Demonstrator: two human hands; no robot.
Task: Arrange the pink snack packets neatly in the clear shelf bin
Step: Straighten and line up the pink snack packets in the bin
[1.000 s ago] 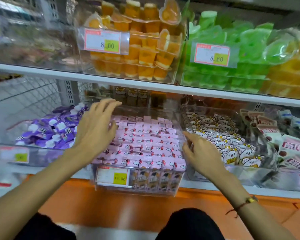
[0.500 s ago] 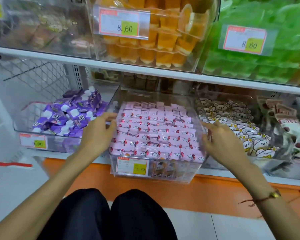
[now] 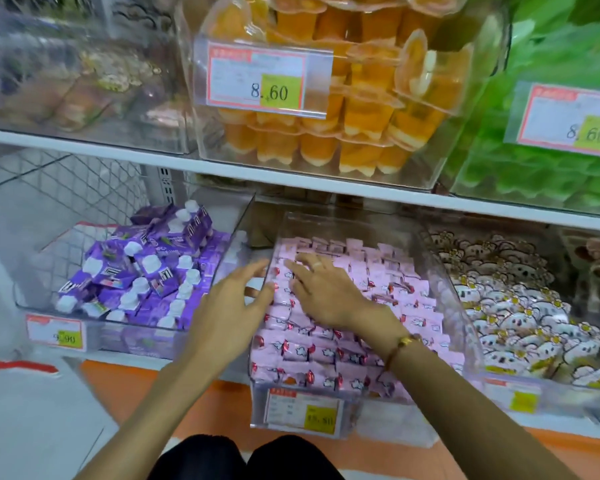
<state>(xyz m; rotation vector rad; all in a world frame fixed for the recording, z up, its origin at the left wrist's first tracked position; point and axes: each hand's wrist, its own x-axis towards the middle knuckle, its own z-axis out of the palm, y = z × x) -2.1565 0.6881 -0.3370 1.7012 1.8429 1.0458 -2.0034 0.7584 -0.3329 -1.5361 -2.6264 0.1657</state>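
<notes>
Rows of pink snack packets (image 3: 329, 355) fill the clear shelf bin (image 3: 465, 323) on the lower shelf. My right hand (image 3: 326, 292) lies flat on the packets in the bin's left half, fingers spread toward the back. Outside the bin's left wall, my left hand (image 3: 232, 310) rests open with its fingertips touching that wall. Neither hand holds a packet. A price tag (image 3: 303, 412) is fixed to the bin's front.
A clear bin of purple packets (image 3: 136, 275) stands to the left, a bin of white bear-print packets (image 3: 513, 306) to the right. The shelf above carries bins of orange jelly cups (image 3: 354, 126) and green jelly cups (image 3: 551, 168). My dark knees (image 3: 243, 459) are below.
My right hand has moved from the bin's right wall across onto the pink packets at the left. The left hand stays by the left wall. The view has come closer.
</notes>
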